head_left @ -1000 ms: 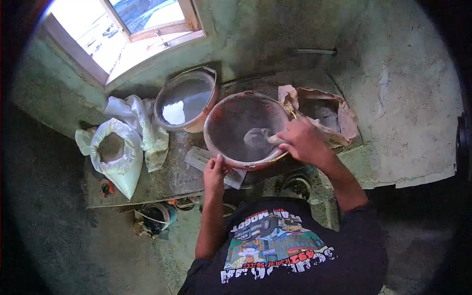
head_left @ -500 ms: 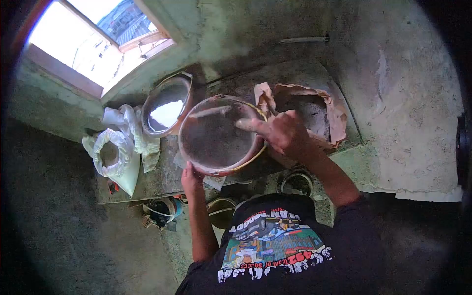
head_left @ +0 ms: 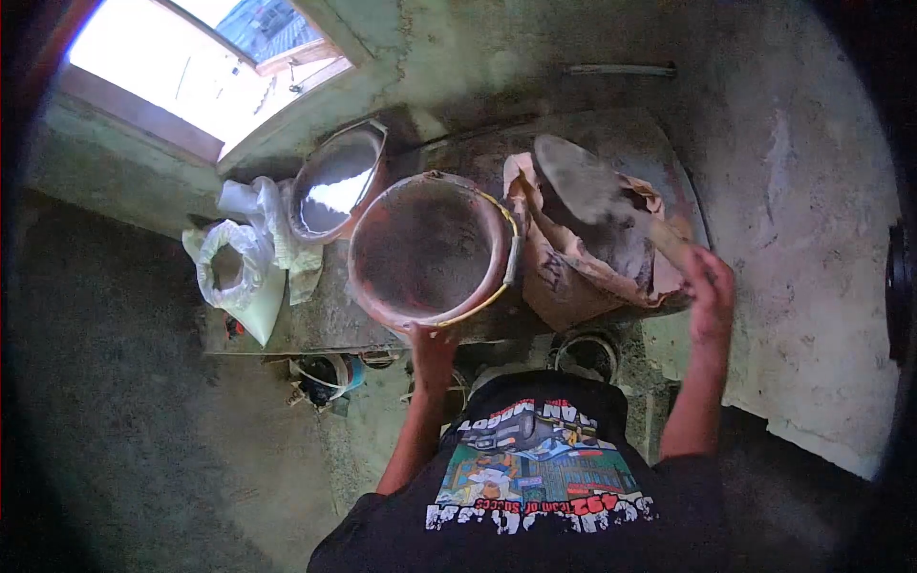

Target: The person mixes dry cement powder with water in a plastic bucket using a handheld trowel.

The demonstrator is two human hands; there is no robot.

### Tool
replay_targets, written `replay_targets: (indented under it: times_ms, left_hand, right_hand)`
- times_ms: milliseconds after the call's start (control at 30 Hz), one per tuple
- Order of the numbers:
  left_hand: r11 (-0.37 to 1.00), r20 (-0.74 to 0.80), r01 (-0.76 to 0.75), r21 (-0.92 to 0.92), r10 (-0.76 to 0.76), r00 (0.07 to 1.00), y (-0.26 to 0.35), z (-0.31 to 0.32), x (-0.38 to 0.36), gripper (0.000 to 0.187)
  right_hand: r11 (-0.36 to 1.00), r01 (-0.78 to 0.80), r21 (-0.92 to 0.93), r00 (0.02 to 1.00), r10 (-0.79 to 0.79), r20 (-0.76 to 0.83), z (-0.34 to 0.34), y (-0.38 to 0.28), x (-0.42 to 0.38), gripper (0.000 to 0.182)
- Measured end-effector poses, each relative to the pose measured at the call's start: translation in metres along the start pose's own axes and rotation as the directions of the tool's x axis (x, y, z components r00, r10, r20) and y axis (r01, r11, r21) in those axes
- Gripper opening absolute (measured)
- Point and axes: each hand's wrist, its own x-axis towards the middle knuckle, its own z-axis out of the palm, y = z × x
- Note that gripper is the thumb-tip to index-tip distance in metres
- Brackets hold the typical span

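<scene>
My right hand is wrapped round the wooden handle of a trowel, right of the other things on the bench. The trowel's blade is over the mouth of an open paper bag that holds grey powder; its edge is blurred by motion. My left hand grips the near rim of a large reddish bucket with a yellow-edged handle. Grey powdery material lies inside the bucket, though its depth is hard to make out.
Behind and left stands a second bucket holding liquid that reflects the window. A white sack sits open at the bench's left. Small pails are on the floor under the bench's front edge.
My right hand has moved right, taking the trowel from the bucket to the paper bag. My left hand has shifted right along the near rim. The view has shifted slightly.
</scene>
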Motion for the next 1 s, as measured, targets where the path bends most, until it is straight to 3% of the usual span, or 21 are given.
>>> replay_targets:
  times_ms: [67,100,200,267,333,400,433,500,533,700,767,833,933,967,1000]
  left_hand:
    - [0.996,-0.009,0.084,-0.004,-0.085,0.996,0.008,0.038,-0.012,0.068]
    - [0.996,0.043,0.084,-0.017,-0.083,0.996,-0.005,0.018,-0.002,0.068]
    - [0.999,0.086,0.049,0.014,-0.050,0.995,0.009,0.043,-0.005,0.073]
    - [0.997,0.171,0.072,0.035,-0.077,0.982,0.007,0.034,0.000,0.077]
    - [0.995,0.267,0.098,0.037,-0.104,0.958,0.006,0.034,0.004,0.081]
    - [0.994,0.157,0.077,0.081,-0.089,0.984,0.008,0.034,0.002,0.089]
    - [0.991,0.068,0.098,0.088,-0.104,0.992,0.005,0.033,0.004,0.093]
    - [0.984,0.072,0.126,0.122,-0.136,0.988,0.006,0.031,0.008,0.100]
    - [0.976,0.067,0.151,0.154,-0.163,0.984,0.006,0.030,0.008,0.108]
    - [0.957,0.035,0.162,0.239,-0.176,0.984,0.007,0.025,0.007,0.109]
    - [0.954,0.017,0.141,0.265,-0.151,0.988,0.003,0.024,0.009,0.105]
    - [0.968,0.142,0.076,0.239,-0.113,0.983,-0.006,0.017,0.016,0.115]
    - [0.957,0.211,0.079,0.278,-0.141,0.967,-0.024,-0.017,0.035,0.128]
    - [0.957,0.111,0.133,0.259,-0.166,0.980,-0.026,-0.018,0.034,0.135]
    - [0.955,0.109,0.136,0.262,-0.169,0.980,-0.017,-0.002,0.025,0.135]
  right_hand:
    - [0.995,0.054,-0.083,0.998,-0.055,-0.013,-0.025,0.000,-0.002,0.039]
    - [0.984,0.087,-0.154,0.996,-0.090,-0.012,-0.035,-0.001,-0.003,0.038]
    - [0.948,0.124,-0.294,0.992,-0.129,0.002,-0.044,-0.018,-0.005,0.034]
    - [0.796,0.342,-0.499,0.940,-0.291,0.179,-0.039,-0.032,-0.008,0.033]
    - [0.708,0.382,-0.594,0.924,-0.309,0.225,-0.030,-0.041,-0.007,0.033]
    - [0.604,0.413,-0.682,0.910,-0.246,0.333,-0.019,-0.051,-0.009,0.032]
    - [0.600,0.407,-0.688,0.913,-0.245,0.326,-0.017,-0.046,-0.006,0.032]
    - [0.467,0.520,-0.715,0.852,-0.346,0.394,-0.009,-0.033,0.002,0.031]
    - [0.462,0.525,-0.714,0.849,-0.346,0.400,-0.006,-0.032,0.004,0.031]
    - [0.240,0.507,-0.828,0.850,-0.299,0.434,0.007,-0.031,0.009,0.034]
    - [0.221,0.541,-0.811,0.825,-0.325,0.462,0.007,-0.032,0.005,0.034]
    - [0.191,0.583,-0.790,0.792,-0.350,0.500,0.009,-0.033,-0.001,0.033]
    - [0.202,0.574,-0.793,0.805,-0.316,0.502,0.019,-0.030,-0.010,0.029]
    - [0.203,0.551,-0.810,0.831,-0.228,0.508,0.023,-0.027,-0.010,0.027]
    - [0.201,0.525,-0.827,0.851,-0.141,0.506,0.025,-0.025,-0.010,0.024]
